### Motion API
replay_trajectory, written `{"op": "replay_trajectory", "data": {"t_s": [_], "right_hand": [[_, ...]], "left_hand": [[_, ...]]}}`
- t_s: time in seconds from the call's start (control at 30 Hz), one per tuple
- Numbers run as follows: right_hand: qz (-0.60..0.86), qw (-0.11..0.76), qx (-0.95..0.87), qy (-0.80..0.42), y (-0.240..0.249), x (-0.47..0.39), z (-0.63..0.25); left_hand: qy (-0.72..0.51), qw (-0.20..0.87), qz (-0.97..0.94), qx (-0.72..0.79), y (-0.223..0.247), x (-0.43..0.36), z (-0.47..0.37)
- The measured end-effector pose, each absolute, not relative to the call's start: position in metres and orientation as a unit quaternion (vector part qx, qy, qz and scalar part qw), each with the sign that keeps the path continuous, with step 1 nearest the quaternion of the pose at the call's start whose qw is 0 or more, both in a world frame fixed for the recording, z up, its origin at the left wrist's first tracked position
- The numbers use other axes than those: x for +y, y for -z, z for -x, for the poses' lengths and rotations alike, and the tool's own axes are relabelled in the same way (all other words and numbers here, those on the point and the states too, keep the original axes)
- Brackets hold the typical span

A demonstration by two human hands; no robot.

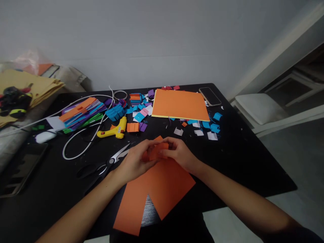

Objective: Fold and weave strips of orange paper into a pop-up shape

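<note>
Between my two hands is a small piece of orange paper (159, 151), held over the middle of the near table. My left hand (139, 158) grips its left side, fingers curled and thumb beneath. At its right side, my right hand (181, 154) pinches it between thumb and fingers. Below them lie larger orange paper sheets (169, 189), with a wedge-shaped gap at the near edge. Partly open scissors (111, 161) with black handles rest just left of my left hand. The fingers hide part of the small piece.
A yellow glue gun (113, 130) lies behind the scissors, with a white cable (76, 157) looping nearby. Further back are an orange paper stack (181, 104), a phone (210, 96), folded coloured strips (83, 113) and scattered blue scraps (215, 128). A wall (141, 40) closes the back.
</note>
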State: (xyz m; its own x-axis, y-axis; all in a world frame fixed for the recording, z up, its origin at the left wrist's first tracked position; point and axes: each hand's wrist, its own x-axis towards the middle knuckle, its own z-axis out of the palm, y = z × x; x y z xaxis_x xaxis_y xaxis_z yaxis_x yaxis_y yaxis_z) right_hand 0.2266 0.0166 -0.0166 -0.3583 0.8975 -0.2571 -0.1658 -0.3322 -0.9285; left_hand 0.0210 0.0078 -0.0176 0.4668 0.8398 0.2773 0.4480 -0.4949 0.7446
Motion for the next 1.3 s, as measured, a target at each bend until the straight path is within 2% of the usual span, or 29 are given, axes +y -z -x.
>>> {"op": "replay_trajectory", "data": {"t_s": [0.27, 0.77, 1.1, 1.2, 1.3], "right_hand": [[0.431, 0.405, -0.477, -0.650, 0.0224, 0.0180, -0.2275], [0.423, 0.406, -0.482, -0.651, 0.0217, 0.0166, -0.2275], [0.404, 0.406, -0.441, -0.691, 0.0226, 0.0140, -0.2257], [0.425, 0.403, -0.446, -0.676, 0.0245, 0.0129, -0.2242], [0.441, 0.403, -0.451, -0.663, 0.0243, 0.0128, -0.2249]], "left_hand": [[-0.311, 0.375, -0.781, 0.390, 0.0162, 0.0061, -0.0214], [-0.275, 0.249, -0.858, 0.355, 0.0167, 0.0098, -0.0154], [-0.241, 0.070, -0.900, 0.356, 0.0212, 0.0143, -0.0132], [-0.231, 0.069, -0.900, 0.363, 0.0194, 0.0138, -0.0146], [-0.248, 0.138, -0.882, 0.375, 0.0154, 0.0132, -0.0162]]}}
